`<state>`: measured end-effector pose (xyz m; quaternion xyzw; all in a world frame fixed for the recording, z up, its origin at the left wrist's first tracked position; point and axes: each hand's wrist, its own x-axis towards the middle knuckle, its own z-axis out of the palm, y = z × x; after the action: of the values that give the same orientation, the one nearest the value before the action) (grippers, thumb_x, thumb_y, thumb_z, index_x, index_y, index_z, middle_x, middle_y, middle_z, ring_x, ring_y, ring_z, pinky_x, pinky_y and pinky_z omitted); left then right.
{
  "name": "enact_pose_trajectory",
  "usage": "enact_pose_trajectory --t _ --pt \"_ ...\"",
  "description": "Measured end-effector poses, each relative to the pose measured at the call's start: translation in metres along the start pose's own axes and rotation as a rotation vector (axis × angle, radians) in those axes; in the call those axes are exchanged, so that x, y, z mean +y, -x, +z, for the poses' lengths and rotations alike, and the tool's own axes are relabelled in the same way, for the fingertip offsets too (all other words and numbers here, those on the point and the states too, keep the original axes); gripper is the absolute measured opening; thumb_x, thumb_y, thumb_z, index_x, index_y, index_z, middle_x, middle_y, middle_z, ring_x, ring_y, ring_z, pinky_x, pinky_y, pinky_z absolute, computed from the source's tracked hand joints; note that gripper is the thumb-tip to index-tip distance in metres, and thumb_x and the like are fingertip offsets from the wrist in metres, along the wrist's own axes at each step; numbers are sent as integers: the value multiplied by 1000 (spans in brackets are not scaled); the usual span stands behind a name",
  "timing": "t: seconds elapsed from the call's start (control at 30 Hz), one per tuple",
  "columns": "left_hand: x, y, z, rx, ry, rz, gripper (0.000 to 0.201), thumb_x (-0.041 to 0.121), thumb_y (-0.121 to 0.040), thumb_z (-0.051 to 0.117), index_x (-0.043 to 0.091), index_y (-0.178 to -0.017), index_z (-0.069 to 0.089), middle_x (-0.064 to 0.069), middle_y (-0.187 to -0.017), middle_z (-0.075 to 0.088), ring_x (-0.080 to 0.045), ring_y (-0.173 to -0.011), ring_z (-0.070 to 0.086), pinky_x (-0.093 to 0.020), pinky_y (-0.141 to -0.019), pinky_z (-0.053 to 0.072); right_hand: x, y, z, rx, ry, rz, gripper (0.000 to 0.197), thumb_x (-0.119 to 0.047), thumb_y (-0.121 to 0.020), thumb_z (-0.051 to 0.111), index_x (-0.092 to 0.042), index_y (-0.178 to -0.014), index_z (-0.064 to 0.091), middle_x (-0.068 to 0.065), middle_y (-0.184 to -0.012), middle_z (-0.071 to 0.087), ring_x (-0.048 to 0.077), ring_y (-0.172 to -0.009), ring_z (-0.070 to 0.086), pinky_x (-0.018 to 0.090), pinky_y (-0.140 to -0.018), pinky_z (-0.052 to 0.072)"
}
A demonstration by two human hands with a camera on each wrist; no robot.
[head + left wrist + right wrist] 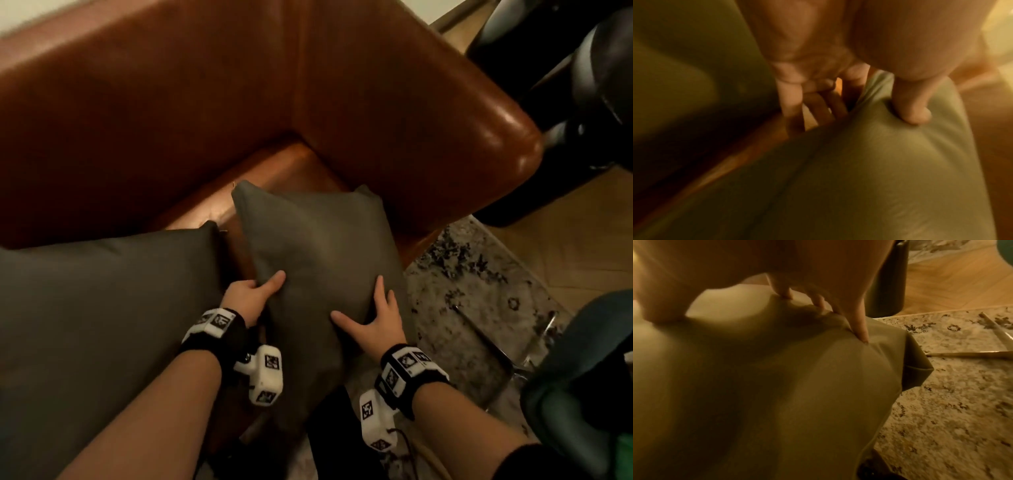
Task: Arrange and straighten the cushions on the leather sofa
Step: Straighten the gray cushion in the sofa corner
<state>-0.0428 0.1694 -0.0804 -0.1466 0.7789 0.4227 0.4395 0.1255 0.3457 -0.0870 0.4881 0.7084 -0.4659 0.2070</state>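
A brown leather sofa [171,113] fills the head view, its armrest [445,137] on the right. Two grey-green cushions are on it. The large cushion [102,308] lies at the left, untouched. The smaller cushion [318,246] stands tilted in the seat corner by the armrest, its lower end hanging past the seat front. My left hand [253,291] grips its left edge, with the thumb [914,113] on the front and the fingers [793,104] behind. My right hand [373,315] lies spread on its front near the right edge, the fingertips [861,332] denting the fabric.
A speckled rug [462,291] lies to the right of the sofa on a wooden floor [582,240]. A thin metal frame [486,339] rests on the rug. A dark piece of furniture [565,102] stands beyond the armrest, and a teal seat [582,359] is at the lower right.
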Motion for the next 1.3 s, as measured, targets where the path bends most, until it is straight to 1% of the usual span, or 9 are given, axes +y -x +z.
enact_pose_trajectory --t 0.3,0.43,0.5,0.57,0.7,0.83,0.97,1.2,1.3 --pt "147 57 17 275 16 440 57 42 -83 67 3 -44 54 -13 -49 55 -27 -56 57 -34 -61 43 -85 -32 -98 -110 -351 -343 89 -78 -47 76 -68 -126 38 -17 -145 44 5 -127 45 31 -111 36" --pt "207 25 30 263 98 458 35 39 -79 64 11 -58 71 -10 -65 71 -26 -72 70 -38 -77 57 -155 -52 -151 -59 -175 -427 49 -50 -82 69 -39 -128 59 -8 -125 64 11 -116 60 19 -90 47" --pt "217 8 48 176 -38 451 20 34 -80 58 25 -83 77 -3 -98 74 -24 -100 67 -37 -98 49 -172 -52 -163 -43 -42 -433 56 -55 -81 66 -39 -133 55 -7 -134 58 13 -124 54 25 -100 42" --pt "214 1 66 199 -328 474 40 26 -85 53 33 -123 64 5 -131 54 -26 -122 44 -30 -110 32 -176 -49 -160 -14 198 -429 84 -65 -71 70 -40 -145 38 -4 -151 38 16 -137 39 28 -109 32" --pt "203 4 76 184 -380 670 58 11 -86 49 36 -139 47 6 -134 37 -26 -121 32 -23 -105 24 -165 -60 -149 71 448 -346 124 -60 -59 81 -52 -148 -5 5 -160 17 31 -140 33 45 -110 38" --pt "192 -4 50 430 -271 826 70 24 -81 65 35 -145 37 -4 -138 34 -26 -123 37 -32 -110 29 -167 -67 -166 74 273 -549 93 -20 -76 79 -48 -147 26 -5 -134 59 14 -124 54 18 -102 36" --pt "189 -9 30 372 72 527 115 41 -70 80 36 -152 0 -2 -160 11 -22 -145 23 -35 -115 24 -190 -74 -193 -21 324 -664 85 -15 -80 75 -51 -143 32 -16 -136 56 5 -127 48 22 -110 31" --pt "202 -30 60 91 -347 529 85 27 -83 65 34 -153 17 8 -163 2 -13 -138 33 -19 -104 29 -203 -109 -243 141 779 -468 62 -43 -91 58 -43 -146 30 -1 -138 54 23 -119 55 41 -97 49" --pt "204 -33 61 72 -454 522 81 23 -88 61 34 -153 13 10 -162 -5 14 -85 44 -15 -84 33 -201 -107 -235 38 897 -364 72 -56 -88 56 -43 -149 20 -5 -150 38 22 -128 48 42 -97 48"
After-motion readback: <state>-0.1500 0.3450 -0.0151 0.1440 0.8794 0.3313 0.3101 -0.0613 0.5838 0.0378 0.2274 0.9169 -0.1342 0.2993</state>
